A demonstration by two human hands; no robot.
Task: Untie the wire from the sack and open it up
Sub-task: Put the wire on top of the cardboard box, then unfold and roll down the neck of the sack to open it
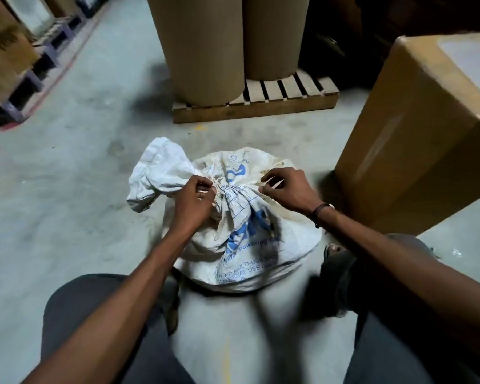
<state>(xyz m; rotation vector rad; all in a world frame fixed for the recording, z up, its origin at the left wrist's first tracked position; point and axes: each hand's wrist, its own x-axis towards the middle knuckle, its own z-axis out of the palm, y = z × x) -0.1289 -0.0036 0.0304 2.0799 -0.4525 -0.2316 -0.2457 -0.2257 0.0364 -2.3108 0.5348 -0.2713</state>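
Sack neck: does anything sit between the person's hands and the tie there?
Nothing visible does. The left hand already pinches at the cinched neck of the sack, and the right hand pinches the cloth just beside it. The wire itself is too small to make out. The cardboard box stands clear, off to the right.

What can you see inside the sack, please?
Nothing: the sack is bunched shut at its neck, where the left hand pinches the tie. The right hand pinches the cloth. The contents are covered.
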